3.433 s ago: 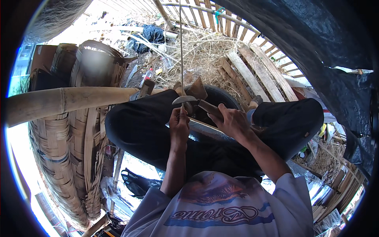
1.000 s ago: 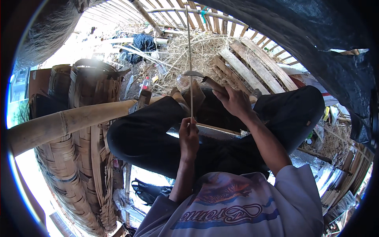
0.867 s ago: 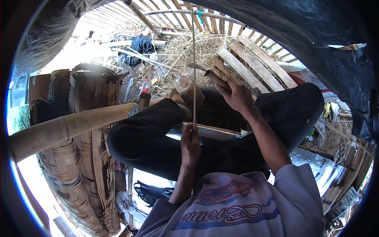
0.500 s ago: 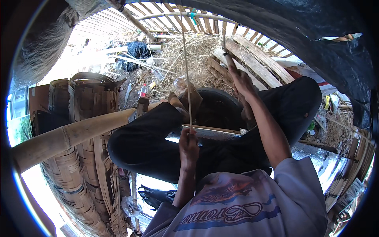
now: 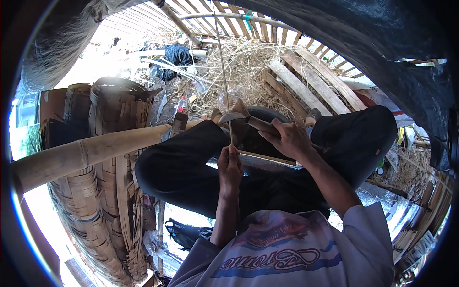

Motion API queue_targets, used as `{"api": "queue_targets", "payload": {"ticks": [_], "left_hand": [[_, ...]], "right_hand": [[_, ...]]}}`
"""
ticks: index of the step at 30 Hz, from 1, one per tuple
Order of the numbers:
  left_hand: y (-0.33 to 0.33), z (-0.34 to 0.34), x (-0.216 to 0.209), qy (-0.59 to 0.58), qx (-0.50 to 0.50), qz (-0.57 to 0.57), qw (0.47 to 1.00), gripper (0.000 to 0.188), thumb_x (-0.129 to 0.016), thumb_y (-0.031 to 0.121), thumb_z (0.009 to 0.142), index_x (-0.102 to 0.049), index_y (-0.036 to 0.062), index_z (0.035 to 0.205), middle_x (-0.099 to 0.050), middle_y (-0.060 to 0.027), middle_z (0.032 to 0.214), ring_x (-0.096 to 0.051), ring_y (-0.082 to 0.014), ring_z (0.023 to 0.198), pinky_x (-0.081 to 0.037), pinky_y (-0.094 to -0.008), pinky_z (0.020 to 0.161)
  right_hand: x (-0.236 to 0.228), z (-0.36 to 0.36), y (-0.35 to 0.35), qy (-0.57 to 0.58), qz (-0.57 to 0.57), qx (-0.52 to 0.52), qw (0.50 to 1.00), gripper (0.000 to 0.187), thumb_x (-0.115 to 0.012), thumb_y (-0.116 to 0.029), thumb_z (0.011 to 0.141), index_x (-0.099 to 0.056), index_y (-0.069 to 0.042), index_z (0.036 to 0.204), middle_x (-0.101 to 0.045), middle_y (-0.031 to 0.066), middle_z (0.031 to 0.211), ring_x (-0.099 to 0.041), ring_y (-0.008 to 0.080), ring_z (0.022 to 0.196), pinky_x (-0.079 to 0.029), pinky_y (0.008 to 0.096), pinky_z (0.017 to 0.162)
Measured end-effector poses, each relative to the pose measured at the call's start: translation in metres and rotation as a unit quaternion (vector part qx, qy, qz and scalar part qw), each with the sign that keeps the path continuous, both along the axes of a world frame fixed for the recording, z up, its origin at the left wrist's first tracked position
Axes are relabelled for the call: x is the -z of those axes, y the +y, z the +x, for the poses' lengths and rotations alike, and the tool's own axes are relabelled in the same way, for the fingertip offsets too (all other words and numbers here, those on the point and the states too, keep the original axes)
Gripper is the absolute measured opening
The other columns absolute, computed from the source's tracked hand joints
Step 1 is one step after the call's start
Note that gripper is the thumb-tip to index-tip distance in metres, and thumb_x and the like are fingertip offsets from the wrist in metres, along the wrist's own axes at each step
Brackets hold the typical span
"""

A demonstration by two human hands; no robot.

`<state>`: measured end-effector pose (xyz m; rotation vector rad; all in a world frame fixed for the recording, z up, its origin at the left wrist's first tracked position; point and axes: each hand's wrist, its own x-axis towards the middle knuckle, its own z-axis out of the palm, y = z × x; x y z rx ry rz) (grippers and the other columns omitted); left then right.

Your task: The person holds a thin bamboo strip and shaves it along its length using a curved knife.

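Note:
My left hand (image 5: 230,167) is closed around the lower end of a long thin bamboo strip (image 5: 223,67), which rises away from me toward the slatted fence. My right hand (image 5: 290,139) grips the thick handle of a knife (image 5: 260,125) with a short curved blade. That blade lies across the strip a little above my left fingers and appears to touch it. Behind the knife, between my feet, sits a dark round tyre-like thing (image 5: 267,115), partly hidden by the knife and my right hand.
A thick bamboo pole (image 5: 95,149) runs in from the left toward my knee. Woven bamboo baskets (image 5: 91,215) stand under and behind it. Ahead are a heap of straw (image 5: 239,62), wooden planks (image 5: 299,88) and a slatted fence (image 5: 239,24). Dark sheeting (image 5: 382,33) hangs overhead.
My right hand has brought the knife from farther ahead back and left, so its blade now crosses the strip. My left hand still holds the strip. The whole view has shifted slightly.

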<state>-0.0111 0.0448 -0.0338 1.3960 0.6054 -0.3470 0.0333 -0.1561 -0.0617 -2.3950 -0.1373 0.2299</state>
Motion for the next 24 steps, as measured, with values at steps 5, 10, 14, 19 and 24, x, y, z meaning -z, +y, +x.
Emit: {"api": "queue_targets", "payload": {"ticks": [5, 10, 14, 19, 24], "left_hand": [[-0.005, -0.004, -0.007, 0.014, 0.024, 0.004, 1.0, 0.024, -0.043, 0.027, 0.104, -0.049, 0.011, 0.086, -0.035, 0.0076, 0.064, -0.03, 0.0002, 0.049, -0.024, -0.0183, 0.041], [-0.004, 0.0, -0.012, 0.015, 0.016, -0.007, 1.0, 0.024, -0.043, 0.026, 0.104, -0.048, 0.0115, 0.086, -0.035, 0.0075, 0.064, -0.03, 0.0001, 0.05, -0.024, -0.0184, 0.041], [-0.004, -0.005, -0.005, -0.012, 0.03, -0.002, 0.999, 0.024, -0.042, 0.025, 0.104, -0.048, 0.0109, 0.086, -0.035, 0.007, 0.063, -0.031, -0.0004, 0.05, -0.024, -0.0186, 0.043], [-0.005, -0.007, 0.004, -0.012, 0.04, 0.104, 0.994, 0.021, -0.042, 0.021, 0.103, -0.049, 0.0091, 0.087, -0.036, 0.0058, 0.063, -0.033, -0.0018, 0.054, -0.027, -0.0208, 0.047], [-0.004, -0.01, 0.009, -0.031, 0.066, 0.165, 0.984, 0.021, -0.042, 0.019, 0.103, -0.05, 0.0066, 0.088, -0.038, 0.0039, 0.063, -0.035, -0.0041, 0.056, -0.03, -0.0236, 0.05]], "right_hand": [[-0.003, 0.009, -0.004, 0.037, -0.018, 0.027, 0.999, 0.051, -0.052, -0.055, 0.091, -0.059, -0.006, 0.097, -0.067, 0.0178, 0.07, -0.068, 0.0368, 0.071, -0.055, 0.048, 0.065], [-0.007, 0.002, -0.003, -0.003, -0.048, -0.009, 0.999, 0.051, -0.052, -0.056, 0.091, -0.059, -0.006, 0.097, -0.066, 0.0176, 0.067, -0.069, 0.0361, 0.069, -0.055, 0.0479, 0.063], [-0.002, 0.005, -0.005, 0.003, -0.061, 0.016, 0.998, 0.05, -0.053, -0.056, 0.09, -0.059, -0.006, 0.095, -0.065, 0.0171, 0.064, -0.068, 0.0352, 0.067, -0.055, 0.0469, 0.061], [-0.015, 0.005, -0.011, -0.01, -0.07, -0.003, 0.997, 0.047, -0.058, -0.051, 0.089, -0.059, -0.005, 0.096, -0.065, 0.0186, 0.065, -0.068, 0.0356, 0.065, -0.054, 0.0445, 0.056], [-0.015, 0.007, -0.01, -0.017, -0.082, -0.001, 0.996, 0.046, -0.058, -0.051, 0.089, -0.059, -0.006, 0.094, -0.065, 0.0177, 0.064, -0.068, 0.0351, 0.064, -0.054, 0.0444, 0.055]]}}
